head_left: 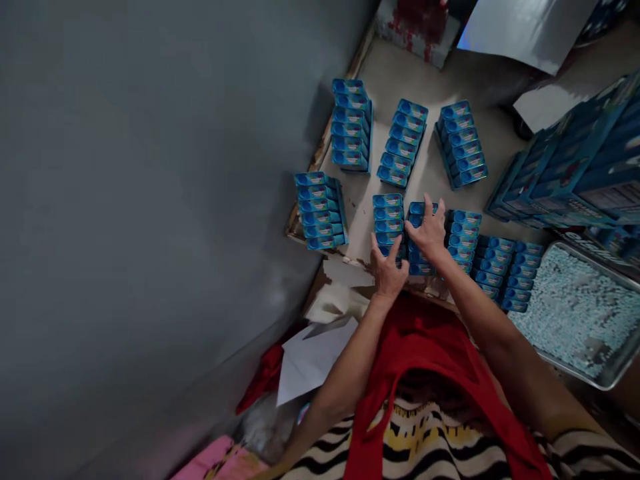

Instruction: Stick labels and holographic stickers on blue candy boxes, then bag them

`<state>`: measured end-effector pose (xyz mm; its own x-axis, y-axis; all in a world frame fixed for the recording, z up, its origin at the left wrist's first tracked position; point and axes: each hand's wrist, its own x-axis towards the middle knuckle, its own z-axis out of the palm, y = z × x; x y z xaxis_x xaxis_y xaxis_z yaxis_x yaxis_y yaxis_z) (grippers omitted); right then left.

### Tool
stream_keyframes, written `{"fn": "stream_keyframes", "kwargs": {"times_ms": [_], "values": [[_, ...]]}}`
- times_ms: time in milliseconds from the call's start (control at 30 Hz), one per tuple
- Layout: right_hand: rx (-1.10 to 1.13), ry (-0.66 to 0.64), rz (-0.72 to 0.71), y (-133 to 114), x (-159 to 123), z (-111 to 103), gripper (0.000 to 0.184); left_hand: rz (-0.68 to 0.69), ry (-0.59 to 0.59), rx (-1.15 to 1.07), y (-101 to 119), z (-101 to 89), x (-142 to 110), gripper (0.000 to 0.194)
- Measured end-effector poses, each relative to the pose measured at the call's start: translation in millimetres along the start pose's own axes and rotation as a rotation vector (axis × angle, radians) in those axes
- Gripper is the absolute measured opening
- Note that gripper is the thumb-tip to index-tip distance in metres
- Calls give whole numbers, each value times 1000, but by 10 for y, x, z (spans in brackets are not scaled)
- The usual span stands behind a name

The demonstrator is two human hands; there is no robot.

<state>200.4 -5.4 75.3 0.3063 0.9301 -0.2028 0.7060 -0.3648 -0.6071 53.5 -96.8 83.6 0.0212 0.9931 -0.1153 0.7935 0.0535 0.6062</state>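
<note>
Blue small boxes stand in stepped rows on a pale tabletop. My left hand (390,272) is at the near end of one row of blue boxes (387,213), its spread fingers touching the nearest boxes. Over the neighbouring row of blue boxes (421,268) reaches my right hand (429,230), thumb and fingers apart, covering part of that row. Whether either hand grips firmly does not show. Just right of it stands another blue row (463,237), partly behind my forearm.
Further blue rows stand at the left edge (320,212) and farther back (404,141). Large blue cartons (575,160) are stacked on the right, near a metal tray (607,383) of pale blue pellets. A grey wall (150,167) borders the left. White sheets (315,363) lie below the table edge.
</note>
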Motion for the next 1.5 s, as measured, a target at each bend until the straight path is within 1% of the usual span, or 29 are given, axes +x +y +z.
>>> {"fn": "stream_keyframes", "kwargs": {"times_ms": [67,133,233,300,367,433,467,533,600,700,767,867,933,967,1033,1067,1100,1133,1167,1200,1233,1267,1300,1333,1367,1400,1433,1467,1500], "values": [[-15,-1,39,-9,29,56,82,-11,2,-18,-137,-16,-170,70],[-39,-1,51,-23,34,56,78,-51,17,-36,-277,32,-358,78],[-94,-34,79,-48,63,-9,77,-114,50,-92,-445,253,-526,85],[-120,-74,84,-47,105,-68,77,-167,82,-135,-499,469,-511,90],[-118,-116,62,-16,159,-120,77,-232,132,-175,-512,674,-416,95],[-85,-155,28,42,218,-159,81,-277,186,-202,-524,799,-289,98],[-60,-171,14,74,247,-171,83,-283,214,-215,-547,816,-228,100],[-9,-191,-3,124,288,-181,87,-270,244,-231,-648,755,-128,106],[16,-180,18,138,276,-168,88,-246,217,-227,-810,593,-66,113],[9,-156,104,75,113,-95,85,-237,153,-181,-1074,299,-27,116],[38,-161,178,-4,-59,6,85,-228,170,-159,-1204,148,-24,117],[145,-152,301,-130,-266,178,87,-258,197,-139,-1283,-13,-81,119],[197,-169,348,-186,-322,188,93,-293,213,-94,-1236,-136,-181,119],[211,-189,334,-195,-334,129,96,-289,233,-52,-1172,-211,-244,118],[232,-211,200,-149,-381,-132,94,-222,299,45,-936,-367,-356,108],[248,-192,102,-88,-442,-323,86,-159,324,75,-757,-428,-379,99],[267,-145,15,0,-543,-535,73,-82,317,87,-537,-464,-362,88],[289,-79,-39,112,-693,-752,56,8,281,70,-279,-463,-296,77],[314,-5,-33,246,-892,-955,40,122,194,25,9,-417,-179,64],[340,77,45,396,-1133,-1130,30,233,50,-17,315,-322,-14,53],[366,132,173,556,-1403,-1265,34,309,-43,-40,625,-180,187,44],[412,160,332,720,-1681,-1354,43,366,-97,-50,925,5,407,39],[489,179,493,882,-1946,-1400,50,411,-140,-48,1197,220,626,39],[577,197,652,1035,-2174,-1407,52,447,-186,-29,1427,451,825,40],[664,221,797,1178,-2350,-1385,52,477,-243,5,1606,681,989,40],[746,238,908,1306,-2463,-1344,51,484,-305,53,1726,891,1109,38],[824,249,976,1420,-2513,-1295,53,483,-359,103,1788,1066,1182,37],[905,253,1000,1517,-2507,-1243,57,487,-403,146,1797,1192,1211,35],[988,253,992,1597,-2459,-1196,62,497,-437,180,1761,1263,1202,33]]}}
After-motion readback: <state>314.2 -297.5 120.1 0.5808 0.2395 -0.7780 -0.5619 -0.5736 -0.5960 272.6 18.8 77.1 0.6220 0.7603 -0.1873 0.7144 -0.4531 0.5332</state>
